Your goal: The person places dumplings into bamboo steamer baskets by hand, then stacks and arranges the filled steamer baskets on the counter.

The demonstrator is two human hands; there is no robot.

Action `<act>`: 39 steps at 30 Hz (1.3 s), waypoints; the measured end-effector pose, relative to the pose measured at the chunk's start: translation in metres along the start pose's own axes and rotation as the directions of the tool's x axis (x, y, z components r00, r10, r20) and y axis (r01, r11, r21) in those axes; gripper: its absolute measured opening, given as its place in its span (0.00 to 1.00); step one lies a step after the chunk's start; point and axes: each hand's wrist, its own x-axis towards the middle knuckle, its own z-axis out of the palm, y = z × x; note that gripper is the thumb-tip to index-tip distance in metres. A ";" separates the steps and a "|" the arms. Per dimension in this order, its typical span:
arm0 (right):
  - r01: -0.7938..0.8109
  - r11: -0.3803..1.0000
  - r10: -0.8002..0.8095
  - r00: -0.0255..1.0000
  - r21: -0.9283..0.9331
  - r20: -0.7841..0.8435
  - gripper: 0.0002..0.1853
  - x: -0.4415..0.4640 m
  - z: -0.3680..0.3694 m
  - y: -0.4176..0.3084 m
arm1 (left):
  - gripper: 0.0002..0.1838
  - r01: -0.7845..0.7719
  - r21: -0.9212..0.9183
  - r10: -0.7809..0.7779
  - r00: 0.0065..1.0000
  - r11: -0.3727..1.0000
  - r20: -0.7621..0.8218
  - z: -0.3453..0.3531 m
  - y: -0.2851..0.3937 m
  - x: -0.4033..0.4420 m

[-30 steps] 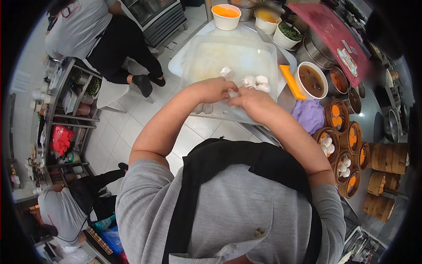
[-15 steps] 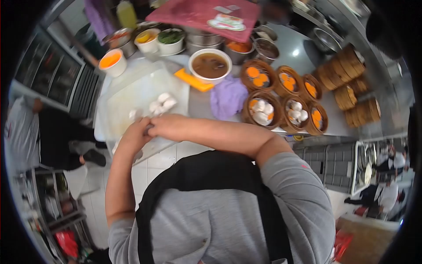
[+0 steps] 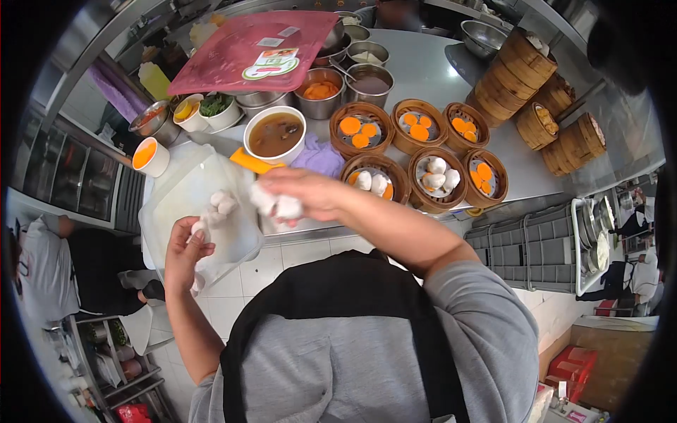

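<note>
My left hand [image 3: 187, 247] is closed on a white dumpling [image 3: 199, 228] at the near side of the translucent tray [image 3: 169, 204]. More white dumplings [image 3: 223, 203] lie in that tray, just beyond it. To the right, my right hand [image 3: 307, 192] has its fingers wrapped round several white dumplings [image 3: 276, 202], slightly blurred by motion. Right of this hand stands a round bamboo steamer [image 3: 400, 185] with white dumplings and orange slices. Beside it another steamer [image 3: 458, 197] also holds white dumplings. Four more steamers, such as the back left one [image 3: 340, 145], show only orange slices.
A bowl of brown liquid [image 3: 276, 135], an orange handle [image 3: 255, 162] and a purple cloth [image 3: 319, 159] lie beyond my hands. A pink lid [image 3: 211, 67] covers pots at the back left. Bamboo steamers [image 3: 504, 84] are stacked at the right. A person [image 3: 53, 261] is at the left.
My hands, together over the tray before, are now apart. My right hand has moved right with several dumplings, and my left hand holds one. The view has swung toward the steamers.
</note>
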 end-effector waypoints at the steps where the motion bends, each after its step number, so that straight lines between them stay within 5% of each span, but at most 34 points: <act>1: 0.021 0.999 -0.021 1.000 0.032 -0.004 0.19 -0.019 -0.019 -0.008 | 0.18 -0.002 -0.068 0.004 1.000 0.998 0.028 0.017 0.008 0.000; 4: 0.073 0.997 -0.069 0.988 0.026 -0.135 0.20 -0.082 -0.065 -0.045 | 0.21 -0.008 -0.142 0.035 0.982 0.990 0.188 0.074 0.022 0.016; 8: 0.122 0.954 -0.223 0.901 -0.275 -0.373 0.19 -0.152 -0.122 -0.101 | 0.28 -0.095 -0.164 0.162 0.868 0.982 0.468 0.181 0.046 0.052; 10: 0.032 0.883 -0.281 0.835 -0.468 -0.473 0.18 -0.172 -0.158 -0.124 | 0.27 -0.105 -0.084 0.134 0.838 0.991 0.529 0.240 0.064 0.070; 13: -0.173 0.703 -0.347 0.763 -0.690 -0.545 0.18 -0.183 -0.207 -0.145 | 0.25 -0.322 0.029 0.237 0.753 0.946 0.614 0.326 0.066 0.122; 14: -0.168 0.706 -0.343 0.769 -0.688 -0.539 0.18 -0.183 -0.217 -0.149 | 0.24 -0.437 0.091 0.304 0.746 0.895 0.593 0.353 0.060 0.144; 16: -0.421 0.474 -0.388 0.689 -0.774 -0.612 0.20 -0.178 -0.238 -0.154 | 0.25 -0.616 0.408 0.358 0.756 0.674 0.548 0.392 0.068 0.172; 17: -0.509 0.372 -0.396 0.669 -0.776 -0.629 0.21 -0.174 -0.247 -0.155 | 0.25 -0.613 0.414 0.359 0.760 0.673 0.542 0.408 0.071 0.181; 19: -0.593 0.249 -0.394 0.660 -0.765 -0.640 0.21 -0.168 -0.246 -0.159 | 0.27 -0.638 0.667 0.343 0.769 0.383 0.539 0.431 0.072 0.200; 20: -0.671 0.123 -0.394 0.643 -0.731 -0.656 0.21 -0.164 -0.243 -0.159 | 0.27 -0.633 0.672 0.342 0.774 0.384 0.533 0.440 0.071 0.209; 24: -0.754 -0.025 -0.382 0.614 -0.656 -0.691 0.24 -0.156 -0.228 -0.158 | 0.29 -0.636 0.743 0.160 0.771 0.207 0.616 0.461 0.063 0.228; 28: -0.758 -0.075 -0.385 0.621 -0.647 -0.683 0.24 -0.145 -0.235 -0.155 | 0.35 -0.580 0.799 0.007 0.810 0.161 0.586 0.473 0.062 0.230; 35: -0.685 -0.039 -0.333 0.695 -0.727 -0.637 0.22 -0.140 -0.249 -0.151 | 0.36 -0.598 0.788 0.035 0.799 0.146 0.600 0.470 0.063 0.224; 39: -0.670 -0.030 -0.278 0.719 -0.742 -0.637 0.24 -0.135 -0.257 -0.148 | 0.32 -0.563 0.788 0.027 0.817 0.248 0.575 0.473 0.066 0.224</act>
